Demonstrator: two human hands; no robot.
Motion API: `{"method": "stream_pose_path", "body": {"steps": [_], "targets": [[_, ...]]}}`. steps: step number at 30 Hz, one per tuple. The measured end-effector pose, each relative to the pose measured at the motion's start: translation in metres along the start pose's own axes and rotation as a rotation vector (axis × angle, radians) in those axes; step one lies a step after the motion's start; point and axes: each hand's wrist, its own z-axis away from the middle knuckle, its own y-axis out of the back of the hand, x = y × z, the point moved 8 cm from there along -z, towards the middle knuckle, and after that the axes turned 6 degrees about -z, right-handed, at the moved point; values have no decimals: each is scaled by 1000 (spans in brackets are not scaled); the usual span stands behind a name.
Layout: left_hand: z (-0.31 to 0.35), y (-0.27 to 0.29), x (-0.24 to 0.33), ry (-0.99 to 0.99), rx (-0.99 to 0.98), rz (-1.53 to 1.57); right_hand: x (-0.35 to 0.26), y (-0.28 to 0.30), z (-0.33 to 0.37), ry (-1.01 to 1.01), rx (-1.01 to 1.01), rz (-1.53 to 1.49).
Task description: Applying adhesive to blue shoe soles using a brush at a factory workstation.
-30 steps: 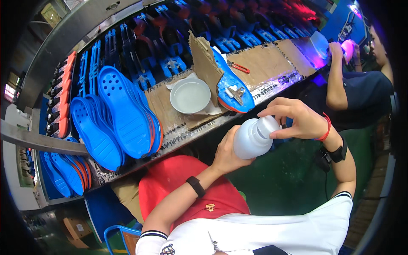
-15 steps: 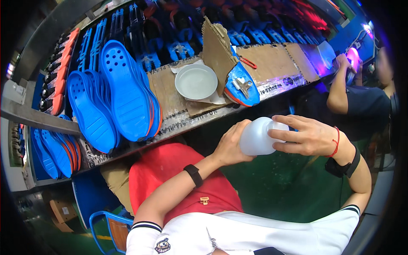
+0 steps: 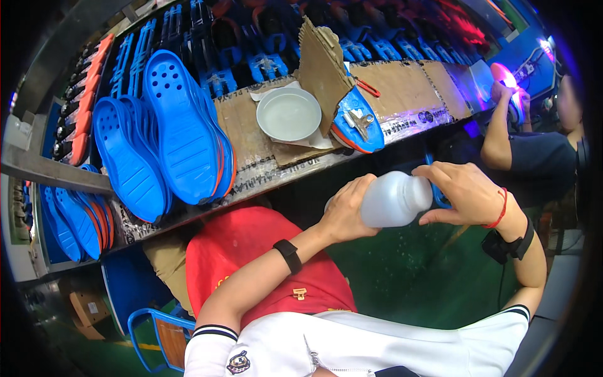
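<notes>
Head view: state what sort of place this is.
Likely a shoe factory's assembly line: blue, hole-dotted shoe soles stand stacked on a long, partly cardboard-covered bench, and a dark-sleeved co-worker has both hands raised farther along.

Centre was evenly lit and mostly clear; translucent white plastic bottle looked slightly soft, white short-sleeved shirt very bright. Clear film along the front of the brown-topped worktop threw patchy glare. Strong pink-violet glow sat upper right, around a co-worker's hand; red light tinted the back rows nearby. Back rows ran dark, green floor dim, deep shadow under the worktop. Fisheye bent edges, corners went black, rim detail smeared.
</notes>
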Motion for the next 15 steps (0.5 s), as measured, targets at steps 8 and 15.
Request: {"method": "stream_pose_path", "body": {"steps": [8, 15], "targets": [[-1, 2, -2, 46, 31, 11, 14, -12, 7, 21, 105, -34], [-3, 0, -7, 67, 11, -12, 26, -22, 8, -209, -93, -78]]}}
